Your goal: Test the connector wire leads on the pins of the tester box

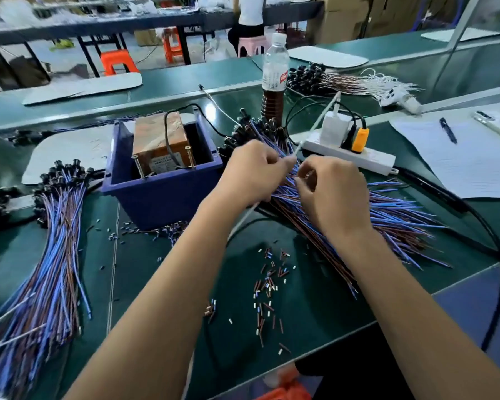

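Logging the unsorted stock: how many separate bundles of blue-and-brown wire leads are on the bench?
3. One bundle lies under both hands, one bundle is at the left edge, and one bundle sits far right behind the bottle. More may be out of frame.

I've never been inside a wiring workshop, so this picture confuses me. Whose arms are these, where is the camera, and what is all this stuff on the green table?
There is no machine here, just a person working bare-handed. The camera sits on their head and looks down, so you see their own arms.

The left hand and right hand both pinch thin leads in a pile of blue and brown wires with black connectors at the far end.

On the green table to the left stands a blue bin holding the brown tester box. Further left lies another wire bundle. Small cut insulation bits litter the middle. Behind the hands are a white power strip and a drink bottle.
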`<state>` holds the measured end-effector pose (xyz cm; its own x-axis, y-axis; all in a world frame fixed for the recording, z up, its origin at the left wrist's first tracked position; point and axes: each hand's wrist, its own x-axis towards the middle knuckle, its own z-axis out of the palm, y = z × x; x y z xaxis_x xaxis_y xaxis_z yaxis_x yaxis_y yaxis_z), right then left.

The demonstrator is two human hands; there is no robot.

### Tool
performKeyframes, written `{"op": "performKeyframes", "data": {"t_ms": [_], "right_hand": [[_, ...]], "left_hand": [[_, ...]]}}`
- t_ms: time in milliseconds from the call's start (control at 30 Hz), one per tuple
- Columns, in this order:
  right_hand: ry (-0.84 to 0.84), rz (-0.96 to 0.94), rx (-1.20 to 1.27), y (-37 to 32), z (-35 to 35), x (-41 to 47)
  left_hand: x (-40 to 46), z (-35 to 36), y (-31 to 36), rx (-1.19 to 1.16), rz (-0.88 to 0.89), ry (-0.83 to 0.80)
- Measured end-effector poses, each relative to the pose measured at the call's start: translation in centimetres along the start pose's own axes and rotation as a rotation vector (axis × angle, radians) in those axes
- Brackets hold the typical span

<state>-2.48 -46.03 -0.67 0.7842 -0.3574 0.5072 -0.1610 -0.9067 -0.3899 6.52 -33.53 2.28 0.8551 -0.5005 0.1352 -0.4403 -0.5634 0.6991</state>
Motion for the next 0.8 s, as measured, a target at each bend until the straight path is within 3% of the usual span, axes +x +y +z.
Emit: {"op": "performKeyframes", "data": {"t_ms": [100,200,300,367,400,467,500,533,567,600,633,667,800], "right_hand": [[0.157,-0.096,0.171,-2.8,0.0,-0.6],[0.211,-0.223,0.316,-6.9,0.5,-1.6],[0.093,-0.356,0.419,-10.7,1.8,-3.0],[-0.057,-0.445,0.407,-13.0,3.0,-3.9],[-0.143,-0.486,0.364,-14.2,3.7,-4.4],[-0.293,-0.561,0.251,-16.2,5.1,-5.3],[-0.359,-0.597,0.211,-17.3,5.8,-5.8],[-0.413,-0.630,0.183,-18.2,6.5,-6.2],[-0.460,-0.660,0.164,-19.2,7.1,-6.4],[-0.496,-0.680,0.145,-19.9,7.8,-6.5],[-0.531,-0.688,0.126,-20.5,8.4,-6.5],[-0.577,-0.692,0.108,-21.1,9.1,-6.5],[-0.776,-0.688,0.116,-22.1,11.0,-5.1]], "left_hand": [[-4.0,-2.7,-1.4,-0.268,0.010,-0.356],[-7.4,-6.7,-4.1,-0.521,0.039,-0.432],[-10.5,-10.7,-8.3,-0.766,0.093,-0.401],[-12.3,-13.1,-11.4,-1.053,0.139,-0.358],[-13.0,-14.1,-12.8,-1.221,0.153,-0.287],[-13.1,-15.0,-15.3,-1.340,0.059,0.079],[-13.0,-15.2,-16.2,-1.204,-0.063,0.363],[-12.6,-15.1,-17.0,-0.889,-0.215,0.651],[-12.3,-15.0,-18.0,-0.447,-0.379,0.850],[-12.3,-14.5,-19.0,-0.042,-0.538,0.921],[-12.4,-14.0,-19.5,0.215,-0.666,0.912],[-12.7,-13.8,-20.0,0.325,-0.762,0.855],[-12.8,-13.7,-21.5,0.370,-0.855,0.730]]}}
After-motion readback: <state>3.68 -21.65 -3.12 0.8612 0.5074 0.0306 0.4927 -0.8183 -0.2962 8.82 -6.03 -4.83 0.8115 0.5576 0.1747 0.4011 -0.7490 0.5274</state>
